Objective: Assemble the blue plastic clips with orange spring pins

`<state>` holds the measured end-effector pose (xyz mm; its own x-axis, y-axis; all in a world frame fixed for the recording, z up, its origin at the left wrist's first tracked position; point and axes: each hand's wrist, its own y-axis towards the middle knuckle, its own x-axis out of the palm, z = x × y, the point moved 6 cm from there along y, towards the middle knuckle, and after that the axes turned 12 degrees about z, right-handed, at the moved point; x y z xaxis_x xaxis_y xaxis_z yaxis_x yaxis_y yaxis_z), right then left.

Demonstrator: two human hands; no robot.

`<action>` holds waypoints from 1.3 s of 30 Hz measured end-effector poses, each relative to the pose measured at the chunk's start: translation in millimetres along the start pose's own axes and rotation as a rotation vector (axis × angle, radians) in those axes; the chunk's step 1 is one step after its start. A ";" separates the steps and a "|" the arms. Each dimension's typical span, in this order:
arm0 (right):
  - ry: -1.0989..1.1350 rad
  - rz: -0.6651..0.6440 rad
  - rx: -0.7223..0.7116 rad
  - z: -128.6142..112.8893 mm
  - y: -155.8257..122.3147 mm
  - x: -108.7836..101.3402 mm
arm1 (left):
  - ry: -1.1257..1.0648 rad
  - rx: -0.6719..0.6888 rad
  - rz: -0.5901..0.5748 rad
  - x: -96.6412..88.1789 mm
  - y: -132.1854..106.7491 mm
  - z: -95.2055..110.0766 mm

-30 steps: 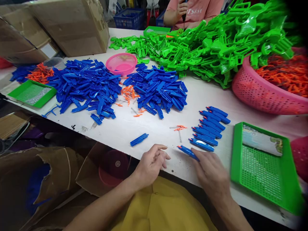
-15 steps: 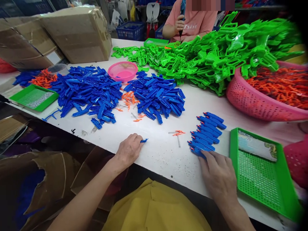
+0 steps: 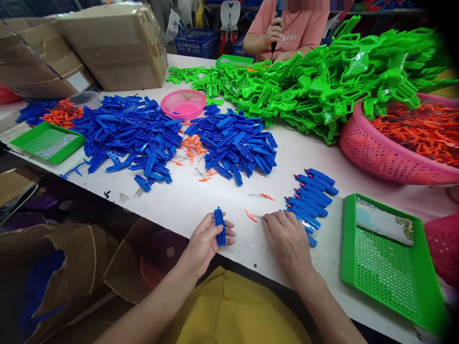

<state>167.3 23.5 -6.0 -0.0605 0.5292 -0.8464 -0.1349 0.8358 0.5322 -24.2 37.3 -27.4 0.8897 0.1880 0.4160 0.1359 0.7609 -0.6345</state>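
Observation:
My left hand [image 3: 208, 239], turned palm up, holds a long blue plastic part [image 3: 220, 227] with its hollow, ribbed side showing. My right hand [image 3: 289, 241] is lowered to the white table, fingertips closed at the end of a small metal spring [image 3: 256, 217]. At that spring's other end lies a little orange plastic piece [image 3: 250, 215]. Another spring [image 3: 256, 195] with an orange piece [image 3: 267, 196] lies just beyond. Right of my right hand, several blue parts with orange tips [image 3: 311, 196] lie in a slanting row, the nearest partly hidden by the hand.
Two heaps of blue parts [image 3: 129, 129] [image 3: 236, 143] lie farther back, loose orange pieces between them. Behind are a pink basket [image 3: 183, 114], a green plastic pile [image 3: 304, 86] and a co-worker [image 3: 267, 28]. At right stand a green tray [image 3: 387, 272] and a large pink colander [image 3: 390, 162].
My left hand has turned over, bringing the blue part upright into view. My right hand has left the row's nearest blue part and moved left to a spring, which has shifted with its orange piece.

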 end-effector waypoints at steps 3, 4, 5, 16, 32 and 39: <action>0.081 -0.003 -0.030 -0.1 -7.5 -2.1 | -0.035 -0.035 0.008 -0.2 -3.9 -8.0; 0.104 -0.002 -0.033 -0.6 -8.8 -2.6 | -0.039 -0.045 0.008 0.4 -5.0 -10.7; 0.125 -0.001 -0.032 -1.4 -9.3 -3.0 | -0.047 -0.053 0.009 1.2 -5.8 -13.1; 0.201 -0.075 -0.059 -12.6 4.6 4.7 | -0.214 -0.101 0.050 3.5 -1.4 -18.0; 0.809 -0.112 0.410 -40.0 -3.6 -15.5 | -0.364 -0.194 0.012 19.3 3.3 -25.7; 0.779 -0.172 0.408 -54.7 -1.7 -3.4 | -0.384 -0.207 -0.030 24.0 4.6 -30.4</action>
<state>113.6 12.3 -5.1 -0.7461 0.2664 -0.6103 0.1491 0.9601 0.2368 11.0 26.4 -40.1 0.6625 0.4151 0.6236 0.2781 0.6367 -0.7192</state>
